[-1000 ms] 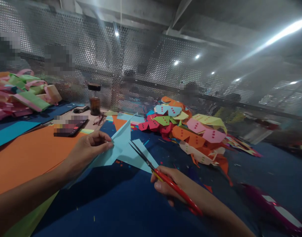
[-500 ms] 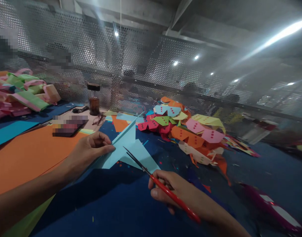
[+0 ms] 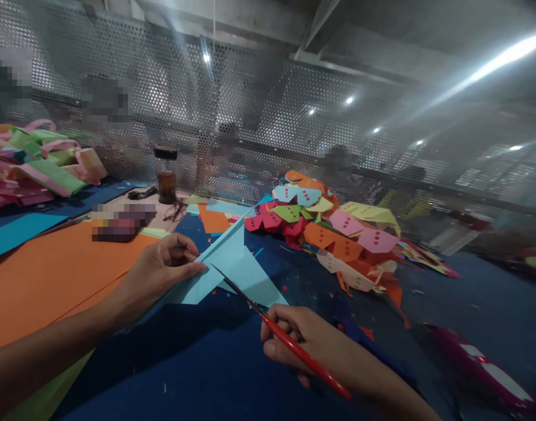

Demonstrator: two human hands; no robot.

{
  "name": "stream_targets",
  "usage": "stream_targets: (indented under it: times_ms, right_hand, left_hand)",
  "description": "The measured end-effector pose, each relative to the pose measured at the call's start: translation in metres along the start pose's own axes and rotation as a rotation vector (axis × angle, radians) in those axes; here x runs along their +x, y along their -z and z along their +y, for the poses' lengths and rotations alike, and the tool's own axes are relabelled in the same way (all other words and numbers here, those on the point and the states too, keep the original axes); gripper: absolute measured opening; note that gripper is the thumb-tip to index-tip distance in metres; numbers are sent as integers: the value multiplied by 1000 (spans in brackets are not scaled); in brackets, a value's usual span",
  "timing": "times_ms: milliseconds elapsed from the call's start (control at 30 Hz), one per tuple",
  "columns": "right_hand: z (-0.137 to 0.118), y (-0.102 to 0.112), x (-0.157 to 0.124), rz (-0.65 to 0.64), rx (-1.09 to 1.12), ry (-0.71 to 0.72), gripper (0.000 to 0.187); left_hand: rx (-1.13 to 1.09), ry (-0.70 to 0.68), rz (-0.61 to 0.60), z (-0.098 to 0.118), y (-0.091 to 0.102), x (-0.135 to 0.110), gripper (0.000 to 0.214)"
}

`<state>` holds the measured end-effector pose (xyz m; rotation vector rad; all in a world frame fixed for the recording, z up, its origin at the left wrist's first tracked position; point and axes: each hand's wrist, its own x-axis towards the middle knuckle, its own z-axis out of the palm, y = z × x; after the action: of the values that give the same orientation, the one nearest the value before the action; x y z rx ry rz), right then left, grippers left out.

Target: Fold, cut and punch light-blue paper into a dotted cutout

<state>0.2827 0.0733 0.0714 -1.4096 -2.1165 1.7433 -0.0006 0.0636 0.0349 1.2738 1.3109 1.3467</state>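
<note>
My left hand pinches the near corner of a folded light-blue paper and holds it up over the dark blue table. My right hand grips red-handled scissors. Their dark blades are nearly closed and point up-left, with the tips at the lower fold of the light-blue paper. Both forearms reach in from the bottom of the view.
A heap of cut coloured paper shapes lies ahead right. Large orange sheets cover the left, with a phone, glasses and a dark jar beyond. Folded paper pieces pile at far left. A perforated metal screen stands behind.
The scissors have slid left and further in along the light-blue paper. My left hand has tilted the paper slightly, and my right hand has shifted a little left.
</note>
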Motion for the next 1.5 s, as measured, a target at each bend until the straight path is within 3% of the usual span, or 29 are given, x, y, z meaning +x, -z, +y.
stream_targets:
  times_ms: [833, 1500]
  right_hand:
    - [-7, -5, -1, 9, -84, 13, 13]
    - [-4, -6, 3, 82, -242, 25, 14]
  left_hand:
    - [-10, 4, -13, 3, -4, -3, 36]
    - [12, -41, -16, 1, -4, -3, 35]
